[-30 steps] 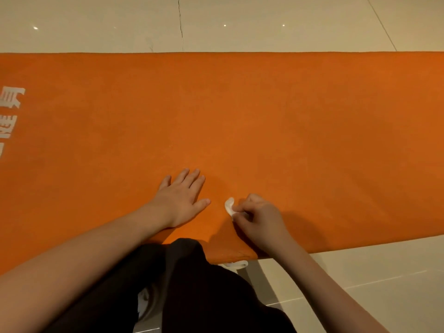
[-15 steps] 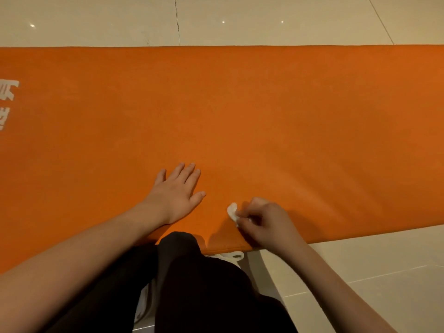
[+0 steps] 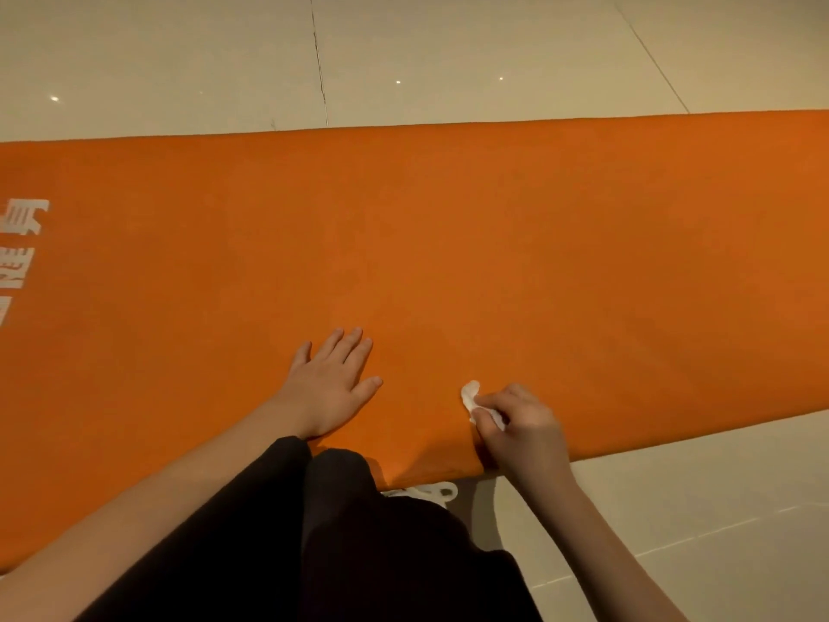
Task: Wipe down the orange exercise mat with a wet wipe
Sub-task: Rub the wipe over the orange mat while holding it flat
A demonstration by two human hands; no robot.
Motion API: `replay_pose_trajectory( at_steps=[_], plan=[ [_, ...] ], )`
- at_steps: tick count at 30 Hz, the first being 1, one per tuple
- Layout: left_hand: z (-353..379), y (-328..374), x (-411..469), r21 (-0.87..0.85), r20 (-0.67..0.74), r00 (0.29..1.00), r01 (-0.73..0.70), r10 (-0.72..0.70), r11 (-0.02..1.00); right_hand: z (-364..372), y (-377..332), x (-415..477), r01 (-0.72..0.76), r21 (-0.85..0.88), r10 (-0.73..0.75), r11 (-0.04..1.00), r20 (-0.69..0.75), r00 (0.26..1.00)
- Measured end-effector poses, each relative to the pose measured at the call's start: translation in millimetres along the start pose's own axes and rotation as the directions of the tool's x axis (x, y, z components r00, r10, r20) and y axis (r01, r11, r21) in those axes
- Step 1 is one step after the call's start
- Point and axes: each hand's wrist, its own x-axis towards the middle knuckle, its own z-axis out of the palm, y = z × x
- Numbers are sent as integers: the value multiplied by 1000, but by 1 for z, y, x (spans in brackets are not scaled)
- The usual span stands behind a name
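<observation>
Your knees, in black cloth (image 3: 341, 531), crowd the near edge of the mat (image 3: 493, 240) between your forearms. A small white thing (image 3: 426, 491) peeks out just under that edge; you cannot tell what it is. White lettering (image 3: 22, 244) sits at the mat's far left, well apart from both hands.

The mat lies flat on the floor (image 3: 448, 60) and runs out of view at left and right. Its far edge is straight with pale tile beyond, and its near edge slants up to the right, with bare tile beside your right forearm. Most of the orange surface ahead of your hands lies open.

The mat looks matte and faintly grainy, while the tiles are glossy with thin joints.

Your left hand (image 3: 329, 388) lies flat on the mat, fingers straight, thumb out. Your right hand (image 3: 525, 426), fingers curled, pinches the wipe (image 3: 471, 392) — a small crumpled white wad — against the mat close to its near edge.
</observation>
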Motion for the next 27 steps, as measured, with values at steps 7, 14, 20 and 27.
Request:
replay_pose_trajectory(
  at_steps=[7, 14, 20, 27],
  plan=[
    [-15, -17, -18, 23, 106, 992, -65, 63, 998, -12, -8, -6, -17, 85, 0, 996, 194, 981],
    [-19, -18, -22, 19, 114, 992, -57, 55, 998, -12, -23, 34, -89, -37, 95, 995, 200, 975],
    [-14, -16, -16, -45, 45, 999, -16, 18, 999, -34, -21, 67, -8, -87, 35, 996, 307, 951],
    [-20, 4, 28, -74, -107, 994, 10, -18, 997, -12, -15, 70, 125, 35, -130, 991, 352, 927]
  ],
)
